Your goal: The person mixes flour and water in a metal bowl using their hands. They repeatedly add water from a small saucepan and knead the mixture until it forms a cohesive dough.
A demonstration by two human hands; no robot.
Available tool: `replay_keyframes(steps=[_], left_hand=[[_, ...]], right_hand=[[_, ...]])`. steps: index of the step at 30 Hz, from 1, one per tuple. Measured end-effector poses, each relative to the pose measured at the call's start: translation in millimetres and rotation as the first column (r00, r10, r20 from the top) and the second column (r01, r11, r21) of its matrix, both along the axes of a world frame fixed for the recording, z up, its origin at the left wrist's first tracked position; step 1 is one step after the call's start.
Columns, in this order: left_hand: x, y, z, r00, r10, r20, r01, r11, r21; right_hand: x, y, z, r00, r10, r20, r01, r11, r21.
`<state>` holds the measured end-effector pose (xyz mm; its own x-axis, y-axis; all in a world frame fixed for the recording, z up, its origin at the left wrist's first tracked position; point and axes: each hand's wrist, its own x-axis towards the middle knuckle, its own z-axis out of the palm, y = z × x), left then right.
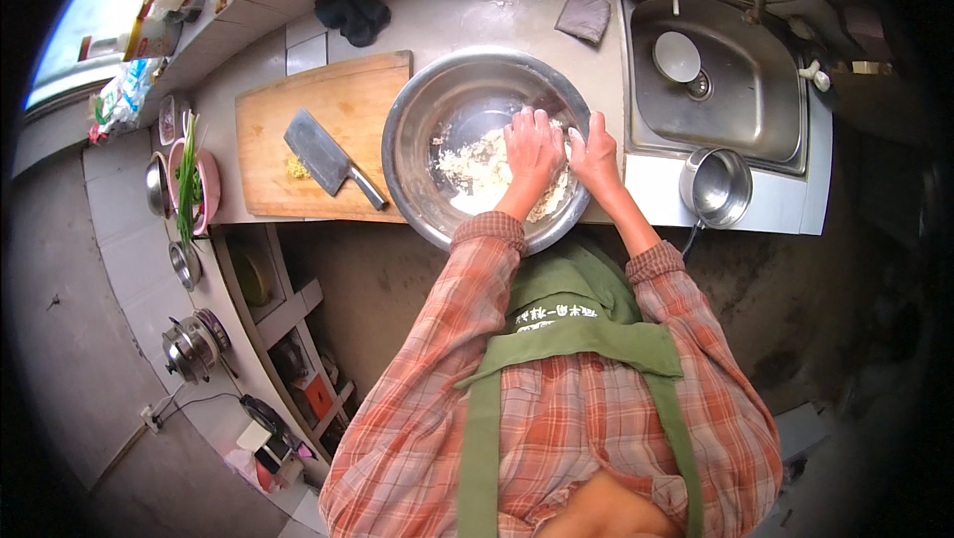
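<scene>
A large stainless steel basin (417, 91) stands at the counter's front edge, with white flour and shaggy clumps of dough (477, 165) in it. Down inside the basin, my left hand (535, 147) presses on the dough with bent fingers; what lies under the palm is hidden. My right hand (595, 154) grips the basin's right rim, the thumb pointing inward. Left of the basin, a cleaver (320, 150) lies flat on a wooden cutting board (358, 91), beside a small heap of yellow minced food (297, 167) partly under its blade.
At right is a steel sink (753, 106) holding a white bowl (677, 57); a steel saucepan (717, 188) stands before it. A grey cloth (583, 16) and a dark cloth (352, 16) lie behind. A pink basin (212, 195) with green onions (186, 188) sits far left.
</scene>
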<state>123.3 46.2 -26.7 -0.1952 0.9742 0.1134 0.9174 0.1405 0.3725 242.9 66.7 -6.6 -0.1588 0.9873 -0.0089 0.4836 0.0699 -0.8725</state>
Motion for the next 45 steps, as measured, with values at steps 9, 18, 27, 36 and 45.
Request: replay_keyframes(steps=[9,18,27,36,45], left_hand=[[0,33,-14,0.99,0.142,0.023,-0.143,0.987,0.077],[-30,24,8,0.936,0.061,0.345,0.001,0.984,-0.177],[-10,-16,35,0.982,-0.048,0.182,0.117,0.914,-0.39],[-10,-32,25,0.945,-0.326,0.022,0.327,0.945,-0.025],[-12,15,-5,0.994,-0.095,0.057,0.094,0.996,0.007]], right_hand=[[2,0,8,1.0,-0.012,-0.029,0.012,1.0,0.011],[0,12,-6,0.999,-0.033,-0.013,0.033,0.998,0.058],[-2,16,-7,0.998,-0.009,-0.06,0.01,1.0,0.018],[1,10,1,1.0,-0.001,-0.004,0.001,1.0,0.009],[1,11,7,1.0,0.012,0.025,-0.011,1.0,-0.029]])
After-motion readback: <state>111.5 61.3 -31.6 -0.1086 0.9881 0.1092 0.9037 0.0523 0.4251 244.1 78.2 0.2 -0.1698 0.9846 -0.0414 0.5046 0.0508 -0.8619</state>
